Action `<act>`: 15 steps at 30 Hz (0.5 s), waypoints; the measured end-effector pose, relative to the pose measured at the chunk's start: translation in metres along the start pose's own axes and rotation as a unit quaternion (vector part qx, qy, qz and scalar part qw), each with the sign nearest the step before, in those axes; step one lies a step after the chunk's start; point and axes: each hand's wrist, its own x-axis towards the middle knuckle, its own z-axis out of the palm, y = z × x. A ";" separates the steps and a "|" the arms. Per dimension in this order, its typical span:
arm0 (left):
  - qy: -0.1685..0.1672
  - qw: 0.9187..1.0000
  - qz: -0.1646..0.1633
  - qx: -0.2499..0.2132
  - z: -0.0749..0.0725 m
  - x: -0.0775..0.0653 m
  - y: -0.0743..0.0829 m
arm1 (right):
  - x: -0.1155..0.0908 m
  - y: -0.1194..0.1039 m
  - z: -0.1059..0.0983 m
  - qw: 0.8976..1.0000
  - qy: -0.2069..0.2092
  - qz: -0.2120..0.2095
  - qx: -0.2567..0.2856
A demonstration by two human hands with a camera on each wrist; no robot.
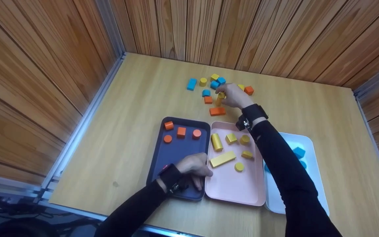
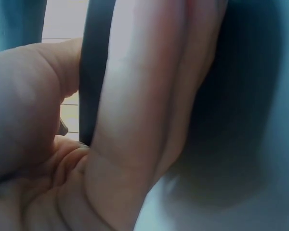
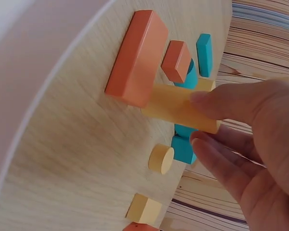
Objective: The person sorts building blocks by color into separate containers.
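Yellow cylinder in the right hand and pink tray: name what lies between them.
An orange rectangular block lies on the table between the yellow cylinder and the pink tray; the head view shows it.

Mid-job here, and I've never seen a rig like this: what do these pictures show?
There's no robot, just a person's left hand and right hand. The wide picture comes from a head camera; the two close ones from wrist cameras. On the table, a dark tray holds orange blocks, a pink tray yellow blocks, and a pale tray blue blocks. Mixed blocks lie beyond the trays. The right hand pinches a long yellow block; the left hand grips the dark tray's edge.
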 end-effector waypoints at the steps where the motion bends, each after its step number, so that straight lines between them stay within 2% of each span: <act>1: -0.002 1.000 0.000 -0.004 0.000 0.000 0.000 | 0.000 0.000 0.000 1.000 -0.005 0.006 0.001; 7: -0.004 1.000 0.002 -0.002 0.002 0.001 0.002 | 0.000 0.001 0.001 1.000 -0.011 0.024 0.006; 15: 0.005 0.999 0.003 0.038 -0.001 0.001 0.002 | -0.003 -0.004 -0.001 1.000 0.010 0.003 -0.014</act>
